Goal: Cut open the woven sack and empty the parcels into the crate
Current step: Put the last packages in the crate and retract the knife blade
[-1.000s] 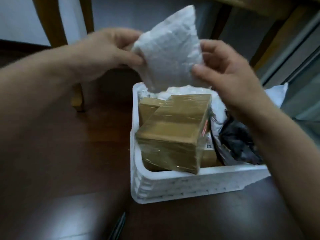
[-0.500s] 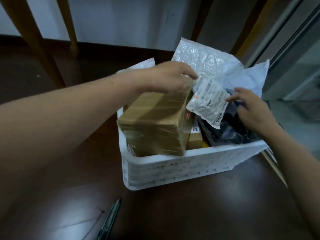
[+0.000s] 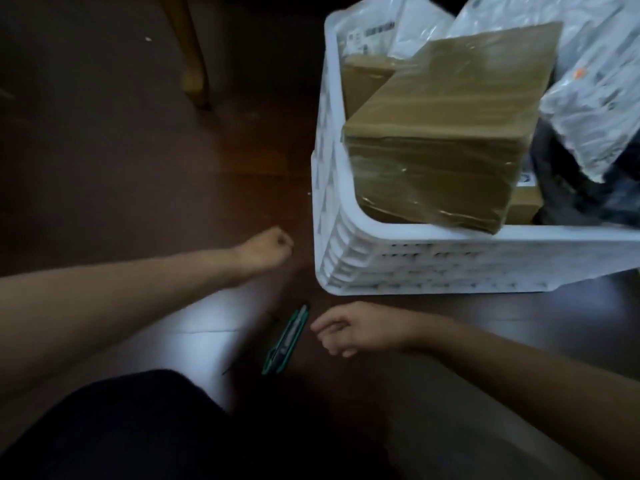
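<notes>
The white plastic crate [image 3: 450, 268] stands on the dark floor at the right, filled with parcels. A large taped brown box [image 3: 443, 133] lies tilted on top, with white padded bags [image 3: 588, 109] and a dark bag [image 3: 581, 195] beside it. A green utility knife [image 3: 285, 339] lies on the floor below the crate's near left corner. My right hand [image 3: 341, 329] hovers just right of the knife with loosely curled fingers, holding nothing. My left hand [image 3: 268, 252] is a closed fist on the floor left of the crate. No woven sack is in sight.
A wooden chair leg [image 3: 194, 64] stands at the upper left. My dark-clothed knee [image 3: 121, 427] fills the lower left. The wooden floor [image 3: 104, 168] stretches left of the crate.
Both hands have left the crate and dropped to the floor. The white bag held a second ago now lies in the crate. The view has tilted down toward the knife.
</notes>
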